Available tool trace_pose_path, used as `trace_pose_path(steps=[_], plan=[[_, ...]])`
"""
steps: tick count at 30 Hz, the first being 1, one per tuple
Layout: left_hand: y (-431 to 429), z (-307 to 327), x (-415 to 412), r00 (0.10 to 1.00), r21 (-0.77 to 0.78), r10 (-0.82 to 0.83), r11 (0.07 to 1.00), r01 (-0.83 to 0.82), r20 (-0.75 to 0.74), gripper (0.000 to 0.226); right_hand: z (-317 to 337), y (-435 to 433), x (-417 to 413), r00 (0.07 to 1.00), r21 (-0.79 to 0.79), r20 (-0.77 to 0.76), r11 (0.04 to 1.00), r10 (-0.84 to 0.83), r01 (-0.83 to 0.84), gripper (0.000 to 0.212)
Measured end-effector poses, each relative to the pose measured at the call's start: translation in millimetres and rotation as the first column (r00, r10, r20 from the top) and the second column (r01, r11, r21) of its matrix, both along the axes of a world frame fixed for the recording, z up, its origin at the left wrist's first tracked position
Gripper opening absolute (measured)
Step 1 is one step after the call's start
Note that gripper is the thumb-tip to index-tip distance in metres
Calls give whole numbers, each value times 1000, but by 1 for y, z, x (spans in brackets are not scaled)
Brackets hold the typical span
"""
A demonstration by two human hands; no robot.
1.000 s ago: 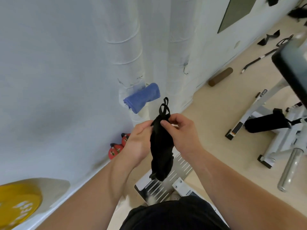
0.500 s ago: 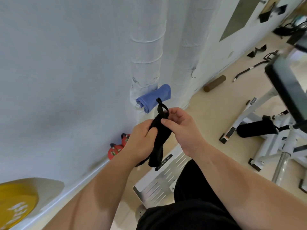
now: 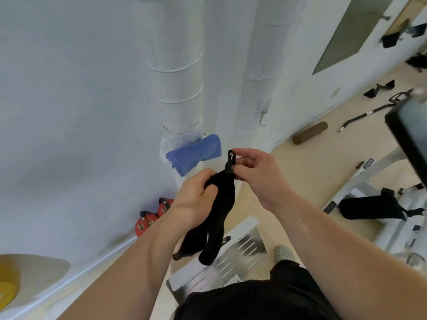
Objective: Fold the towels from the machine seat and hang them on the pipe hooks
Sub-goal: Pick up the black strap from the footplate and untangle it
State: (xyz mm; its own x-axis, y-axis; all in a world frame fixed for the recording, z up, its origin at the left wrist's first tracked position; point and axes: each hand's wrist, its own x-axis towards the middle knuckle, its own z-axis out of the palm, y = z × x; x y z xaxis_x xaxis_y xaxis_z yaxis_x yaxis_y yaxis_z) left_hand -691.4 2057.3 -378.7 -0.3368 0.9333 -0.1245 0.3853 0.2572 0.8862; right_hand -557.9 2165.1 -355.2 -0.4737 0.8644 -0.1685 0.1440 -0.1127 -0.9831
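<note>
A folded black towel (image 3: 219, 211) hangs down in front of me, gripped near its top by my left hand (image 3: 194, 199). My right hand (image 3: 256, 174) pinches the towel's small black hanging loop (image 3: 230, 159), which stands up above the bundle. A blue towel (image 3: 195, 153) hangs on the left white wrapped pipe (image 3: 178, 77). The right pipe (image 3: 261, 65) carries a bare metal hook (image 3: 263, 120), up and to the right of the loop.
Red kettlebells (image 3: 152, 218) sit at the wall's foot, a yellow weight plate (image 3: 7, 289) at far left. A metal footplate (image 3: 231, 255) lies below my hands. A white gym machine with a black pad (image 3: 372, 207) stands at right; a brown roller (image 3: 310, 136) and bar handles lie on the floor.
The view tilted up toward the pipes. My right hand slid up from the towel's body to pinch the loop, pulling it straight above the bundle.
</note>
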Motion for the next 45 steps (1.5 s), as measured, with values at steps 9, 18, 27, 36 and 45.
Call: trace_pose_path(steps=[9,18,27,36,45], plan=[[148,-20,97,970,-42,88,994,-100,-225,14,-24,156,81,998,30,54,999,17,-19,33],[198,-20,128,951,-171,-55,985,2,-306,27,-43,209,118,999,-53,-22,997,49,-51,28],[214,-13,150,980,-94,179,981,-171,83,44,-47,215,113,998,-52,-54,998,-42,39,21],[247,-22,154,911,-73,349,937,-342,221,24,-57,237,110,997,-57,-51,996,65,-68,20],[278,-65,135,879,-147,419,907,-394,227,21,-97,275,94,988,-50,58,989,141,-138,21]])
